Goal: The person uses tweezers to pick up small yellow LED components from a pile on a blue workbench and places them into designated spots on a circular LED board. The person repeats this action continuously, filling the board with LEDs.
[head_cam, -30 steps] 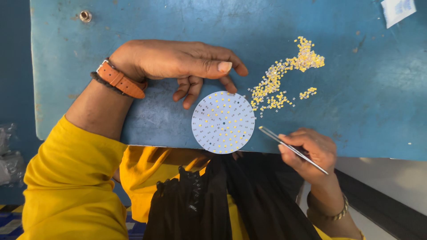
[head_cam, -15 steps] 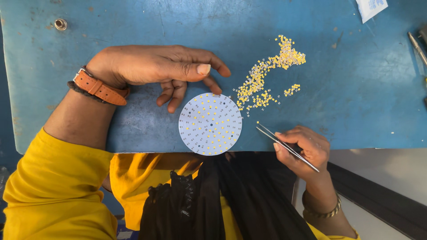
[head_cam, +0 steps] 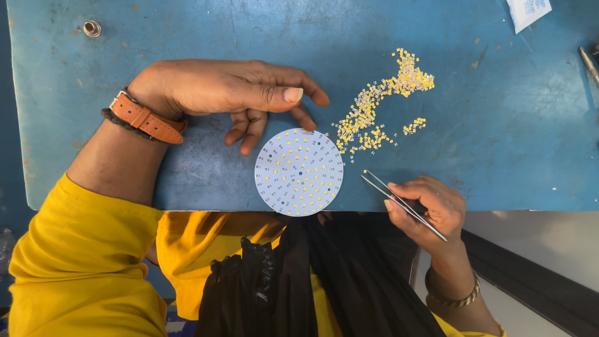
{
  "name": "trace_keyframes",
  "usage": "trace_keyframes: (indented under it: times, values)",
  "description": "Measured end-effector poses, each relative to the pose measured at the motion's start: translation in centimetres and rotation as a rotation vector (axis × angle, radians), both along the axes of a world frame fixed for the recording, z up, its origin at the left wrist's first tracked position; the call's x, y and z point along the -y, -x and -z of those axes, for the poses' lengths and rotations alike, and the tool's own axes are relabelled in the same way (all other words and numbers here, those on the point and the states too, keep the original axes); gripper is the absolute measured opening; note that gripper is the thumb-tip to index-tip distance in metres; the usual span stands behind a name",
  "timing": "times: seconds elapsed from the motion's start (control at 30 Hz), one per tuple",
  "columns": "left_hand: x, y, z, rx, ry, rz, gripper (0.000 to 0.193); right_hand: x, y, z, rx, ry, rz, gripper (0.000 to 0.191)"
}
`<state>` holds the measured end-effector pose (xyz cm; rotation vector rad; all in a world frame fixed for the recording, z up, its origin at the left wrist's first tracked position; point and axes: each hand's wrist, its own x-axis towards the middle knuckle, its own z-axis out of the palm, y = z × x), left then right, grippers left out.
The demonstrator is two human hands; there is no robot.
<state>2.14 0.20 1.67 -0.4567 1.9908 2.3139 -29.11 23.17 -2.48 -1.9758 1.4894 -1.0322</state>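
Observation:
A round white circuit disc (head_cam: 299, 172) dotted with small yellow chips lies at the near edge of the blue table (head_cam: 187, 37). My left hand (head_cam: 231, 87) rests flat on the table just above and left of the disc, fingers curled toward its rim; an orange strap is on that wrist. My right hand (head_cam: 430, 206) holds thin metal tweezers (head_cam: 402, 203), their tips pointing up-left, just right of the disc. Several loose yellow chips (head_cam: 380, 109) are scattered in a trail up and to the right of the disc.
A metal stud (head_cam: 92, 28) sits at the table's far left corner. A white paper packet (head_cam: 527, 11) lies at the far right edge, and a metal tool tip (head_cam: 588, 62) pokes in at the right. My yellow sleeves and a black cloth are below the table edge.
The view has shifted slightly. My hands, the disc and the tweezers keep nearly the same places relative to one another.

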Motion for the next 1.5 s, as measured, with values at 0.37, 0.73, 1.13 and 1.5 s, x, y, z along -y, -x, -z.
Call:
trace_keyframes:
  times: [0.37,0.73,1.13,1.5]
  values:
    - [-0.1,0.0,-0.1,0.004,0.003,-0.011,0.082,0.0,0.0,0.0,0.018,-0.002,-0.010,0.021]
    - [0.3,-0.1,0.3,0.026,-0.015,-0.009,0.082,-1.6,2.1,1.9,1.056,-0.276,0.106,0.016]
    - [-0.2,0.2,-1.0,0.119,0.029,-0.023,0.091,-1.0,3.4,2.1,1.627,-0.557,0.051,0.019]
    - [-0.8,-0.4,0.0,0.069,0.039,-0.098,0.089,2.6,-0.3,-0.2,0.112,-0.195,-0.366,0.018]
